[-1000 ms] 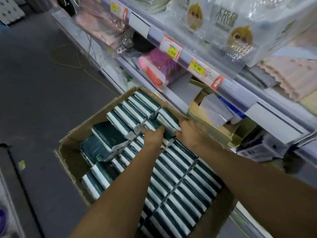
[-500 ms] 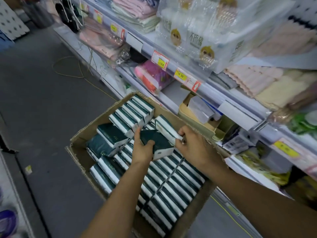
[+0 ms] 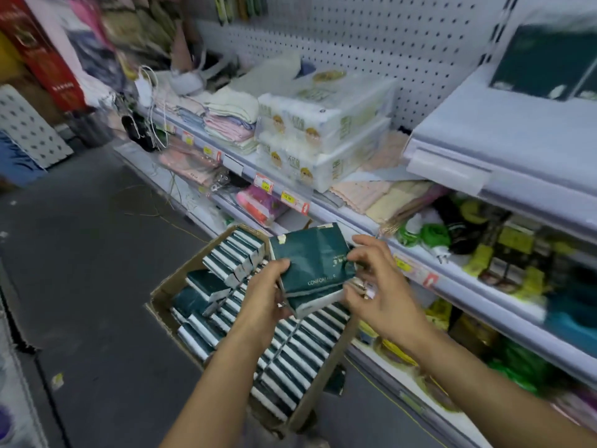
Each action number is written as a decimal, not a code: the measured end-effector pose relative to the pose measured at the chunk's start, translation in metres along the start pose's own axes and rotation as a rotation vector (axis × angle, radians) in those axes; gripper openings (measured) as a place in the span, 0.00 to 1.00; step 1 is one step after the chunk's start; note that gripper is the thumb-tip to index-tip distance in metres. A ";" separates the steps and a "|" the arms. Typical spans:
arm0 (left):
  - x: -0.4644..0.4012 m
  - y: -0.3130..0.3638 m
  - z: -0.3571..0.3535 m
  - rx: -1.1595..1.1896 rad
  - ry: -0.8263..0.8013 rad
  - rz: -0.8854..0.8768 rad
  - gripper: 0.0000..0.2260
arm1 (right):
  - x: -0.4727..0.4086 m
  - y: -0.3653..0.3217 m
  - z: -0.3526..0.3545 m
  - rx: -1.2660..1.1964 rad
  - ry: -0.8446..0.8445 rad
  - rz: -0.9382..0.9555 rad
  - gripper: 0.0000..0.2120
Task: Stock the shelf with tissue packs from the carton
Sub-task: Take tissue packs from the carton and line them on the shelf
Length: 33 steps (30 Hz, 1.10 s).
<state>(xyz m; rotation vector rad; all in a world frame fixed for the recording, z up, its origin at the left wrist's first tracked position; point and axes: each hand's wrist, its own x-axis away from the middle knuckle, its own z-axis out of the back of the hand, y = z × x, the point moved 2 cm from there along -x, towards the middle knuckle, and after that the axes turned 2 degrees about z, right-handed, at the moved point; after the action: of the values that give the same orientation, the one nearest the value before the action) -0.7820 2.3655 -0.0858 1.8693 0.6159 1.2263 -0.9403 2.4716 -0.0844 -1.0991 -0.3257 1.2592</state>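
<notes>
Change: a stack of packs [image 3: 311, 270], half a second ago barely raised from the rows, is now lifted clear above the carton [image 3: 168, 287]; the view has swung up toward the shelves.
Meaning: the pick is judged done; carrying to a shelf comes next, and nothing from this stack is placed yet.
Left hand [image 3: 265, 294]: curled round the stack's left end, thumb on top.
Right hand [image 3: 376, 286]: fingers bent against the stack's right end, pinching it.
Stack: held between both hands, tilted, over the carton's far half; at least two packs are seen, though the exact count cannot be told.
Carton: one, on the floor beside the shelving, largely full; its packs are too many and too blurred to be counted.
Shelf [image 3: 504, 134]: a dark green pack [image 3: 542, 59] is already seen at upper right, with bare space before it.
Hands: two.
</notes>
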 end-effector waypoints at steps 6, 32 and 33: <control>0.052 0.027 -0.060 -0.045 -0.138 -0.178 0.09 | 0.021 -0.044 0.058 -0.496 0.205 -0.450 0.26; 0.063 0.124 -0.301 -0.375 -0.487 -0.717 0.09 | -0.024 -0.078 0.359 0.724 0.628 -0.368 0.20; 0.055 0.128 -0.307 -0.400 -0.490 -0.715 0.08 | -0.030 -0.072 0.362 0.790 0.571 -0.386 0.19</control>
<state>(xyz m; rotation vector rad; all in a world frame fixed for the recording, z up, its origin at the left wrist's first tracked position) -1.0424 2.4437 0.1135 1.3473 0.6253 0.3658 -1.1715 2.6255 0.1603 -0.6156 0.3636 0.5847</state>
